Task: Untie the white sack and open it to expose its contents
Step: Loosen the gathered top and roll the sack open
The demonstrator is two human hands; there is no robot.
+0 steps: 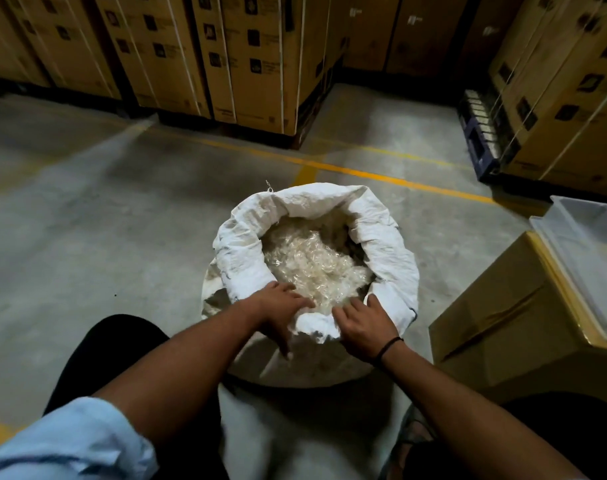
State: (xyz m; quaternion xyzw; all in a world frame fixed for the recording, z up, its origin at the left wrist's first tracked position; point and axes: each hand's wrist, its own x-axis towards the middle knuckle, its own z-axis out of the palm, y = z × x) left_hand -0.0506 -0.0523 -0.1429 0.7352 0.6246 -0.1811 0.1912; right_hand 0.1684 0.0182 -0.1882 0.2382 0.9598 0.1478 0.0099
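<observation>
Forearms outstretched; left hand [280, 306], right hand [363, 328] gripping sack [387, 239] rim

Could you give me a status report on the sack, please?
Left hand and right hand grip the near rim. White sack open, pale shredded contents showing. Cardboard box stands apart.

The white sack [381, 237] is matt, crinkled woven fabric (plastic-looking), its contents [305, 258] glossy translucent shreds.
</observation>
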